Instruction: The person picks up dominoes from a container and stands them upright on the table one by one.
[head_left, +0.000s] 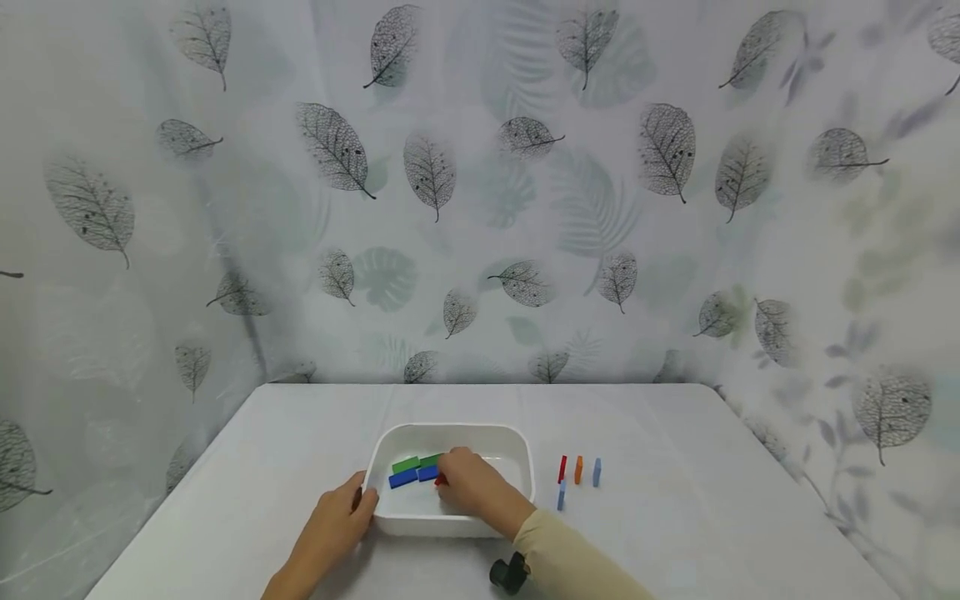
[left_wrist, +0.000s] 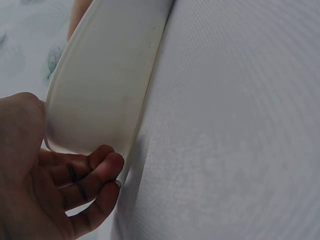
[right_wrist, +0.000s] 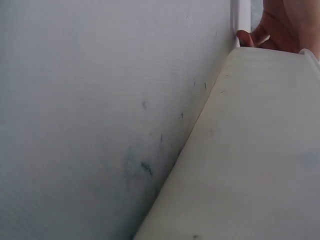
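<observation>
A white tray [head_left: 453, 527] stands on the table, holding two green blocks [head_left: 407, 465] and two blue blocks [head_left: 403, 478] in its left half. My left hand [head_left: 332, 523] grips the tray's near left corner, thumb at the rim; in the left wrist view its curled fingers [left_wrist: 107, 167] lie against the outer wall. Reaching over the front rim, my right hand [head_left: 474, 486] pinches a red block [head_left: 440, 481] inside the tray, beside the blue ones. That block is mostly hidden by the fingers. Only the tray's outer wall and my left hand show in the right wrist view.
Right of the tray stand another red block [head_left: 562, 468], an orange block [head_left: 578, 470] and two light blue blocks [head_left: 597, 472]. A black device [head_left: 509, 573] sits at my right wrist. A leaf-patterned curtain [head_left: 480, 233] encloses the table's back and sides.
</observation>
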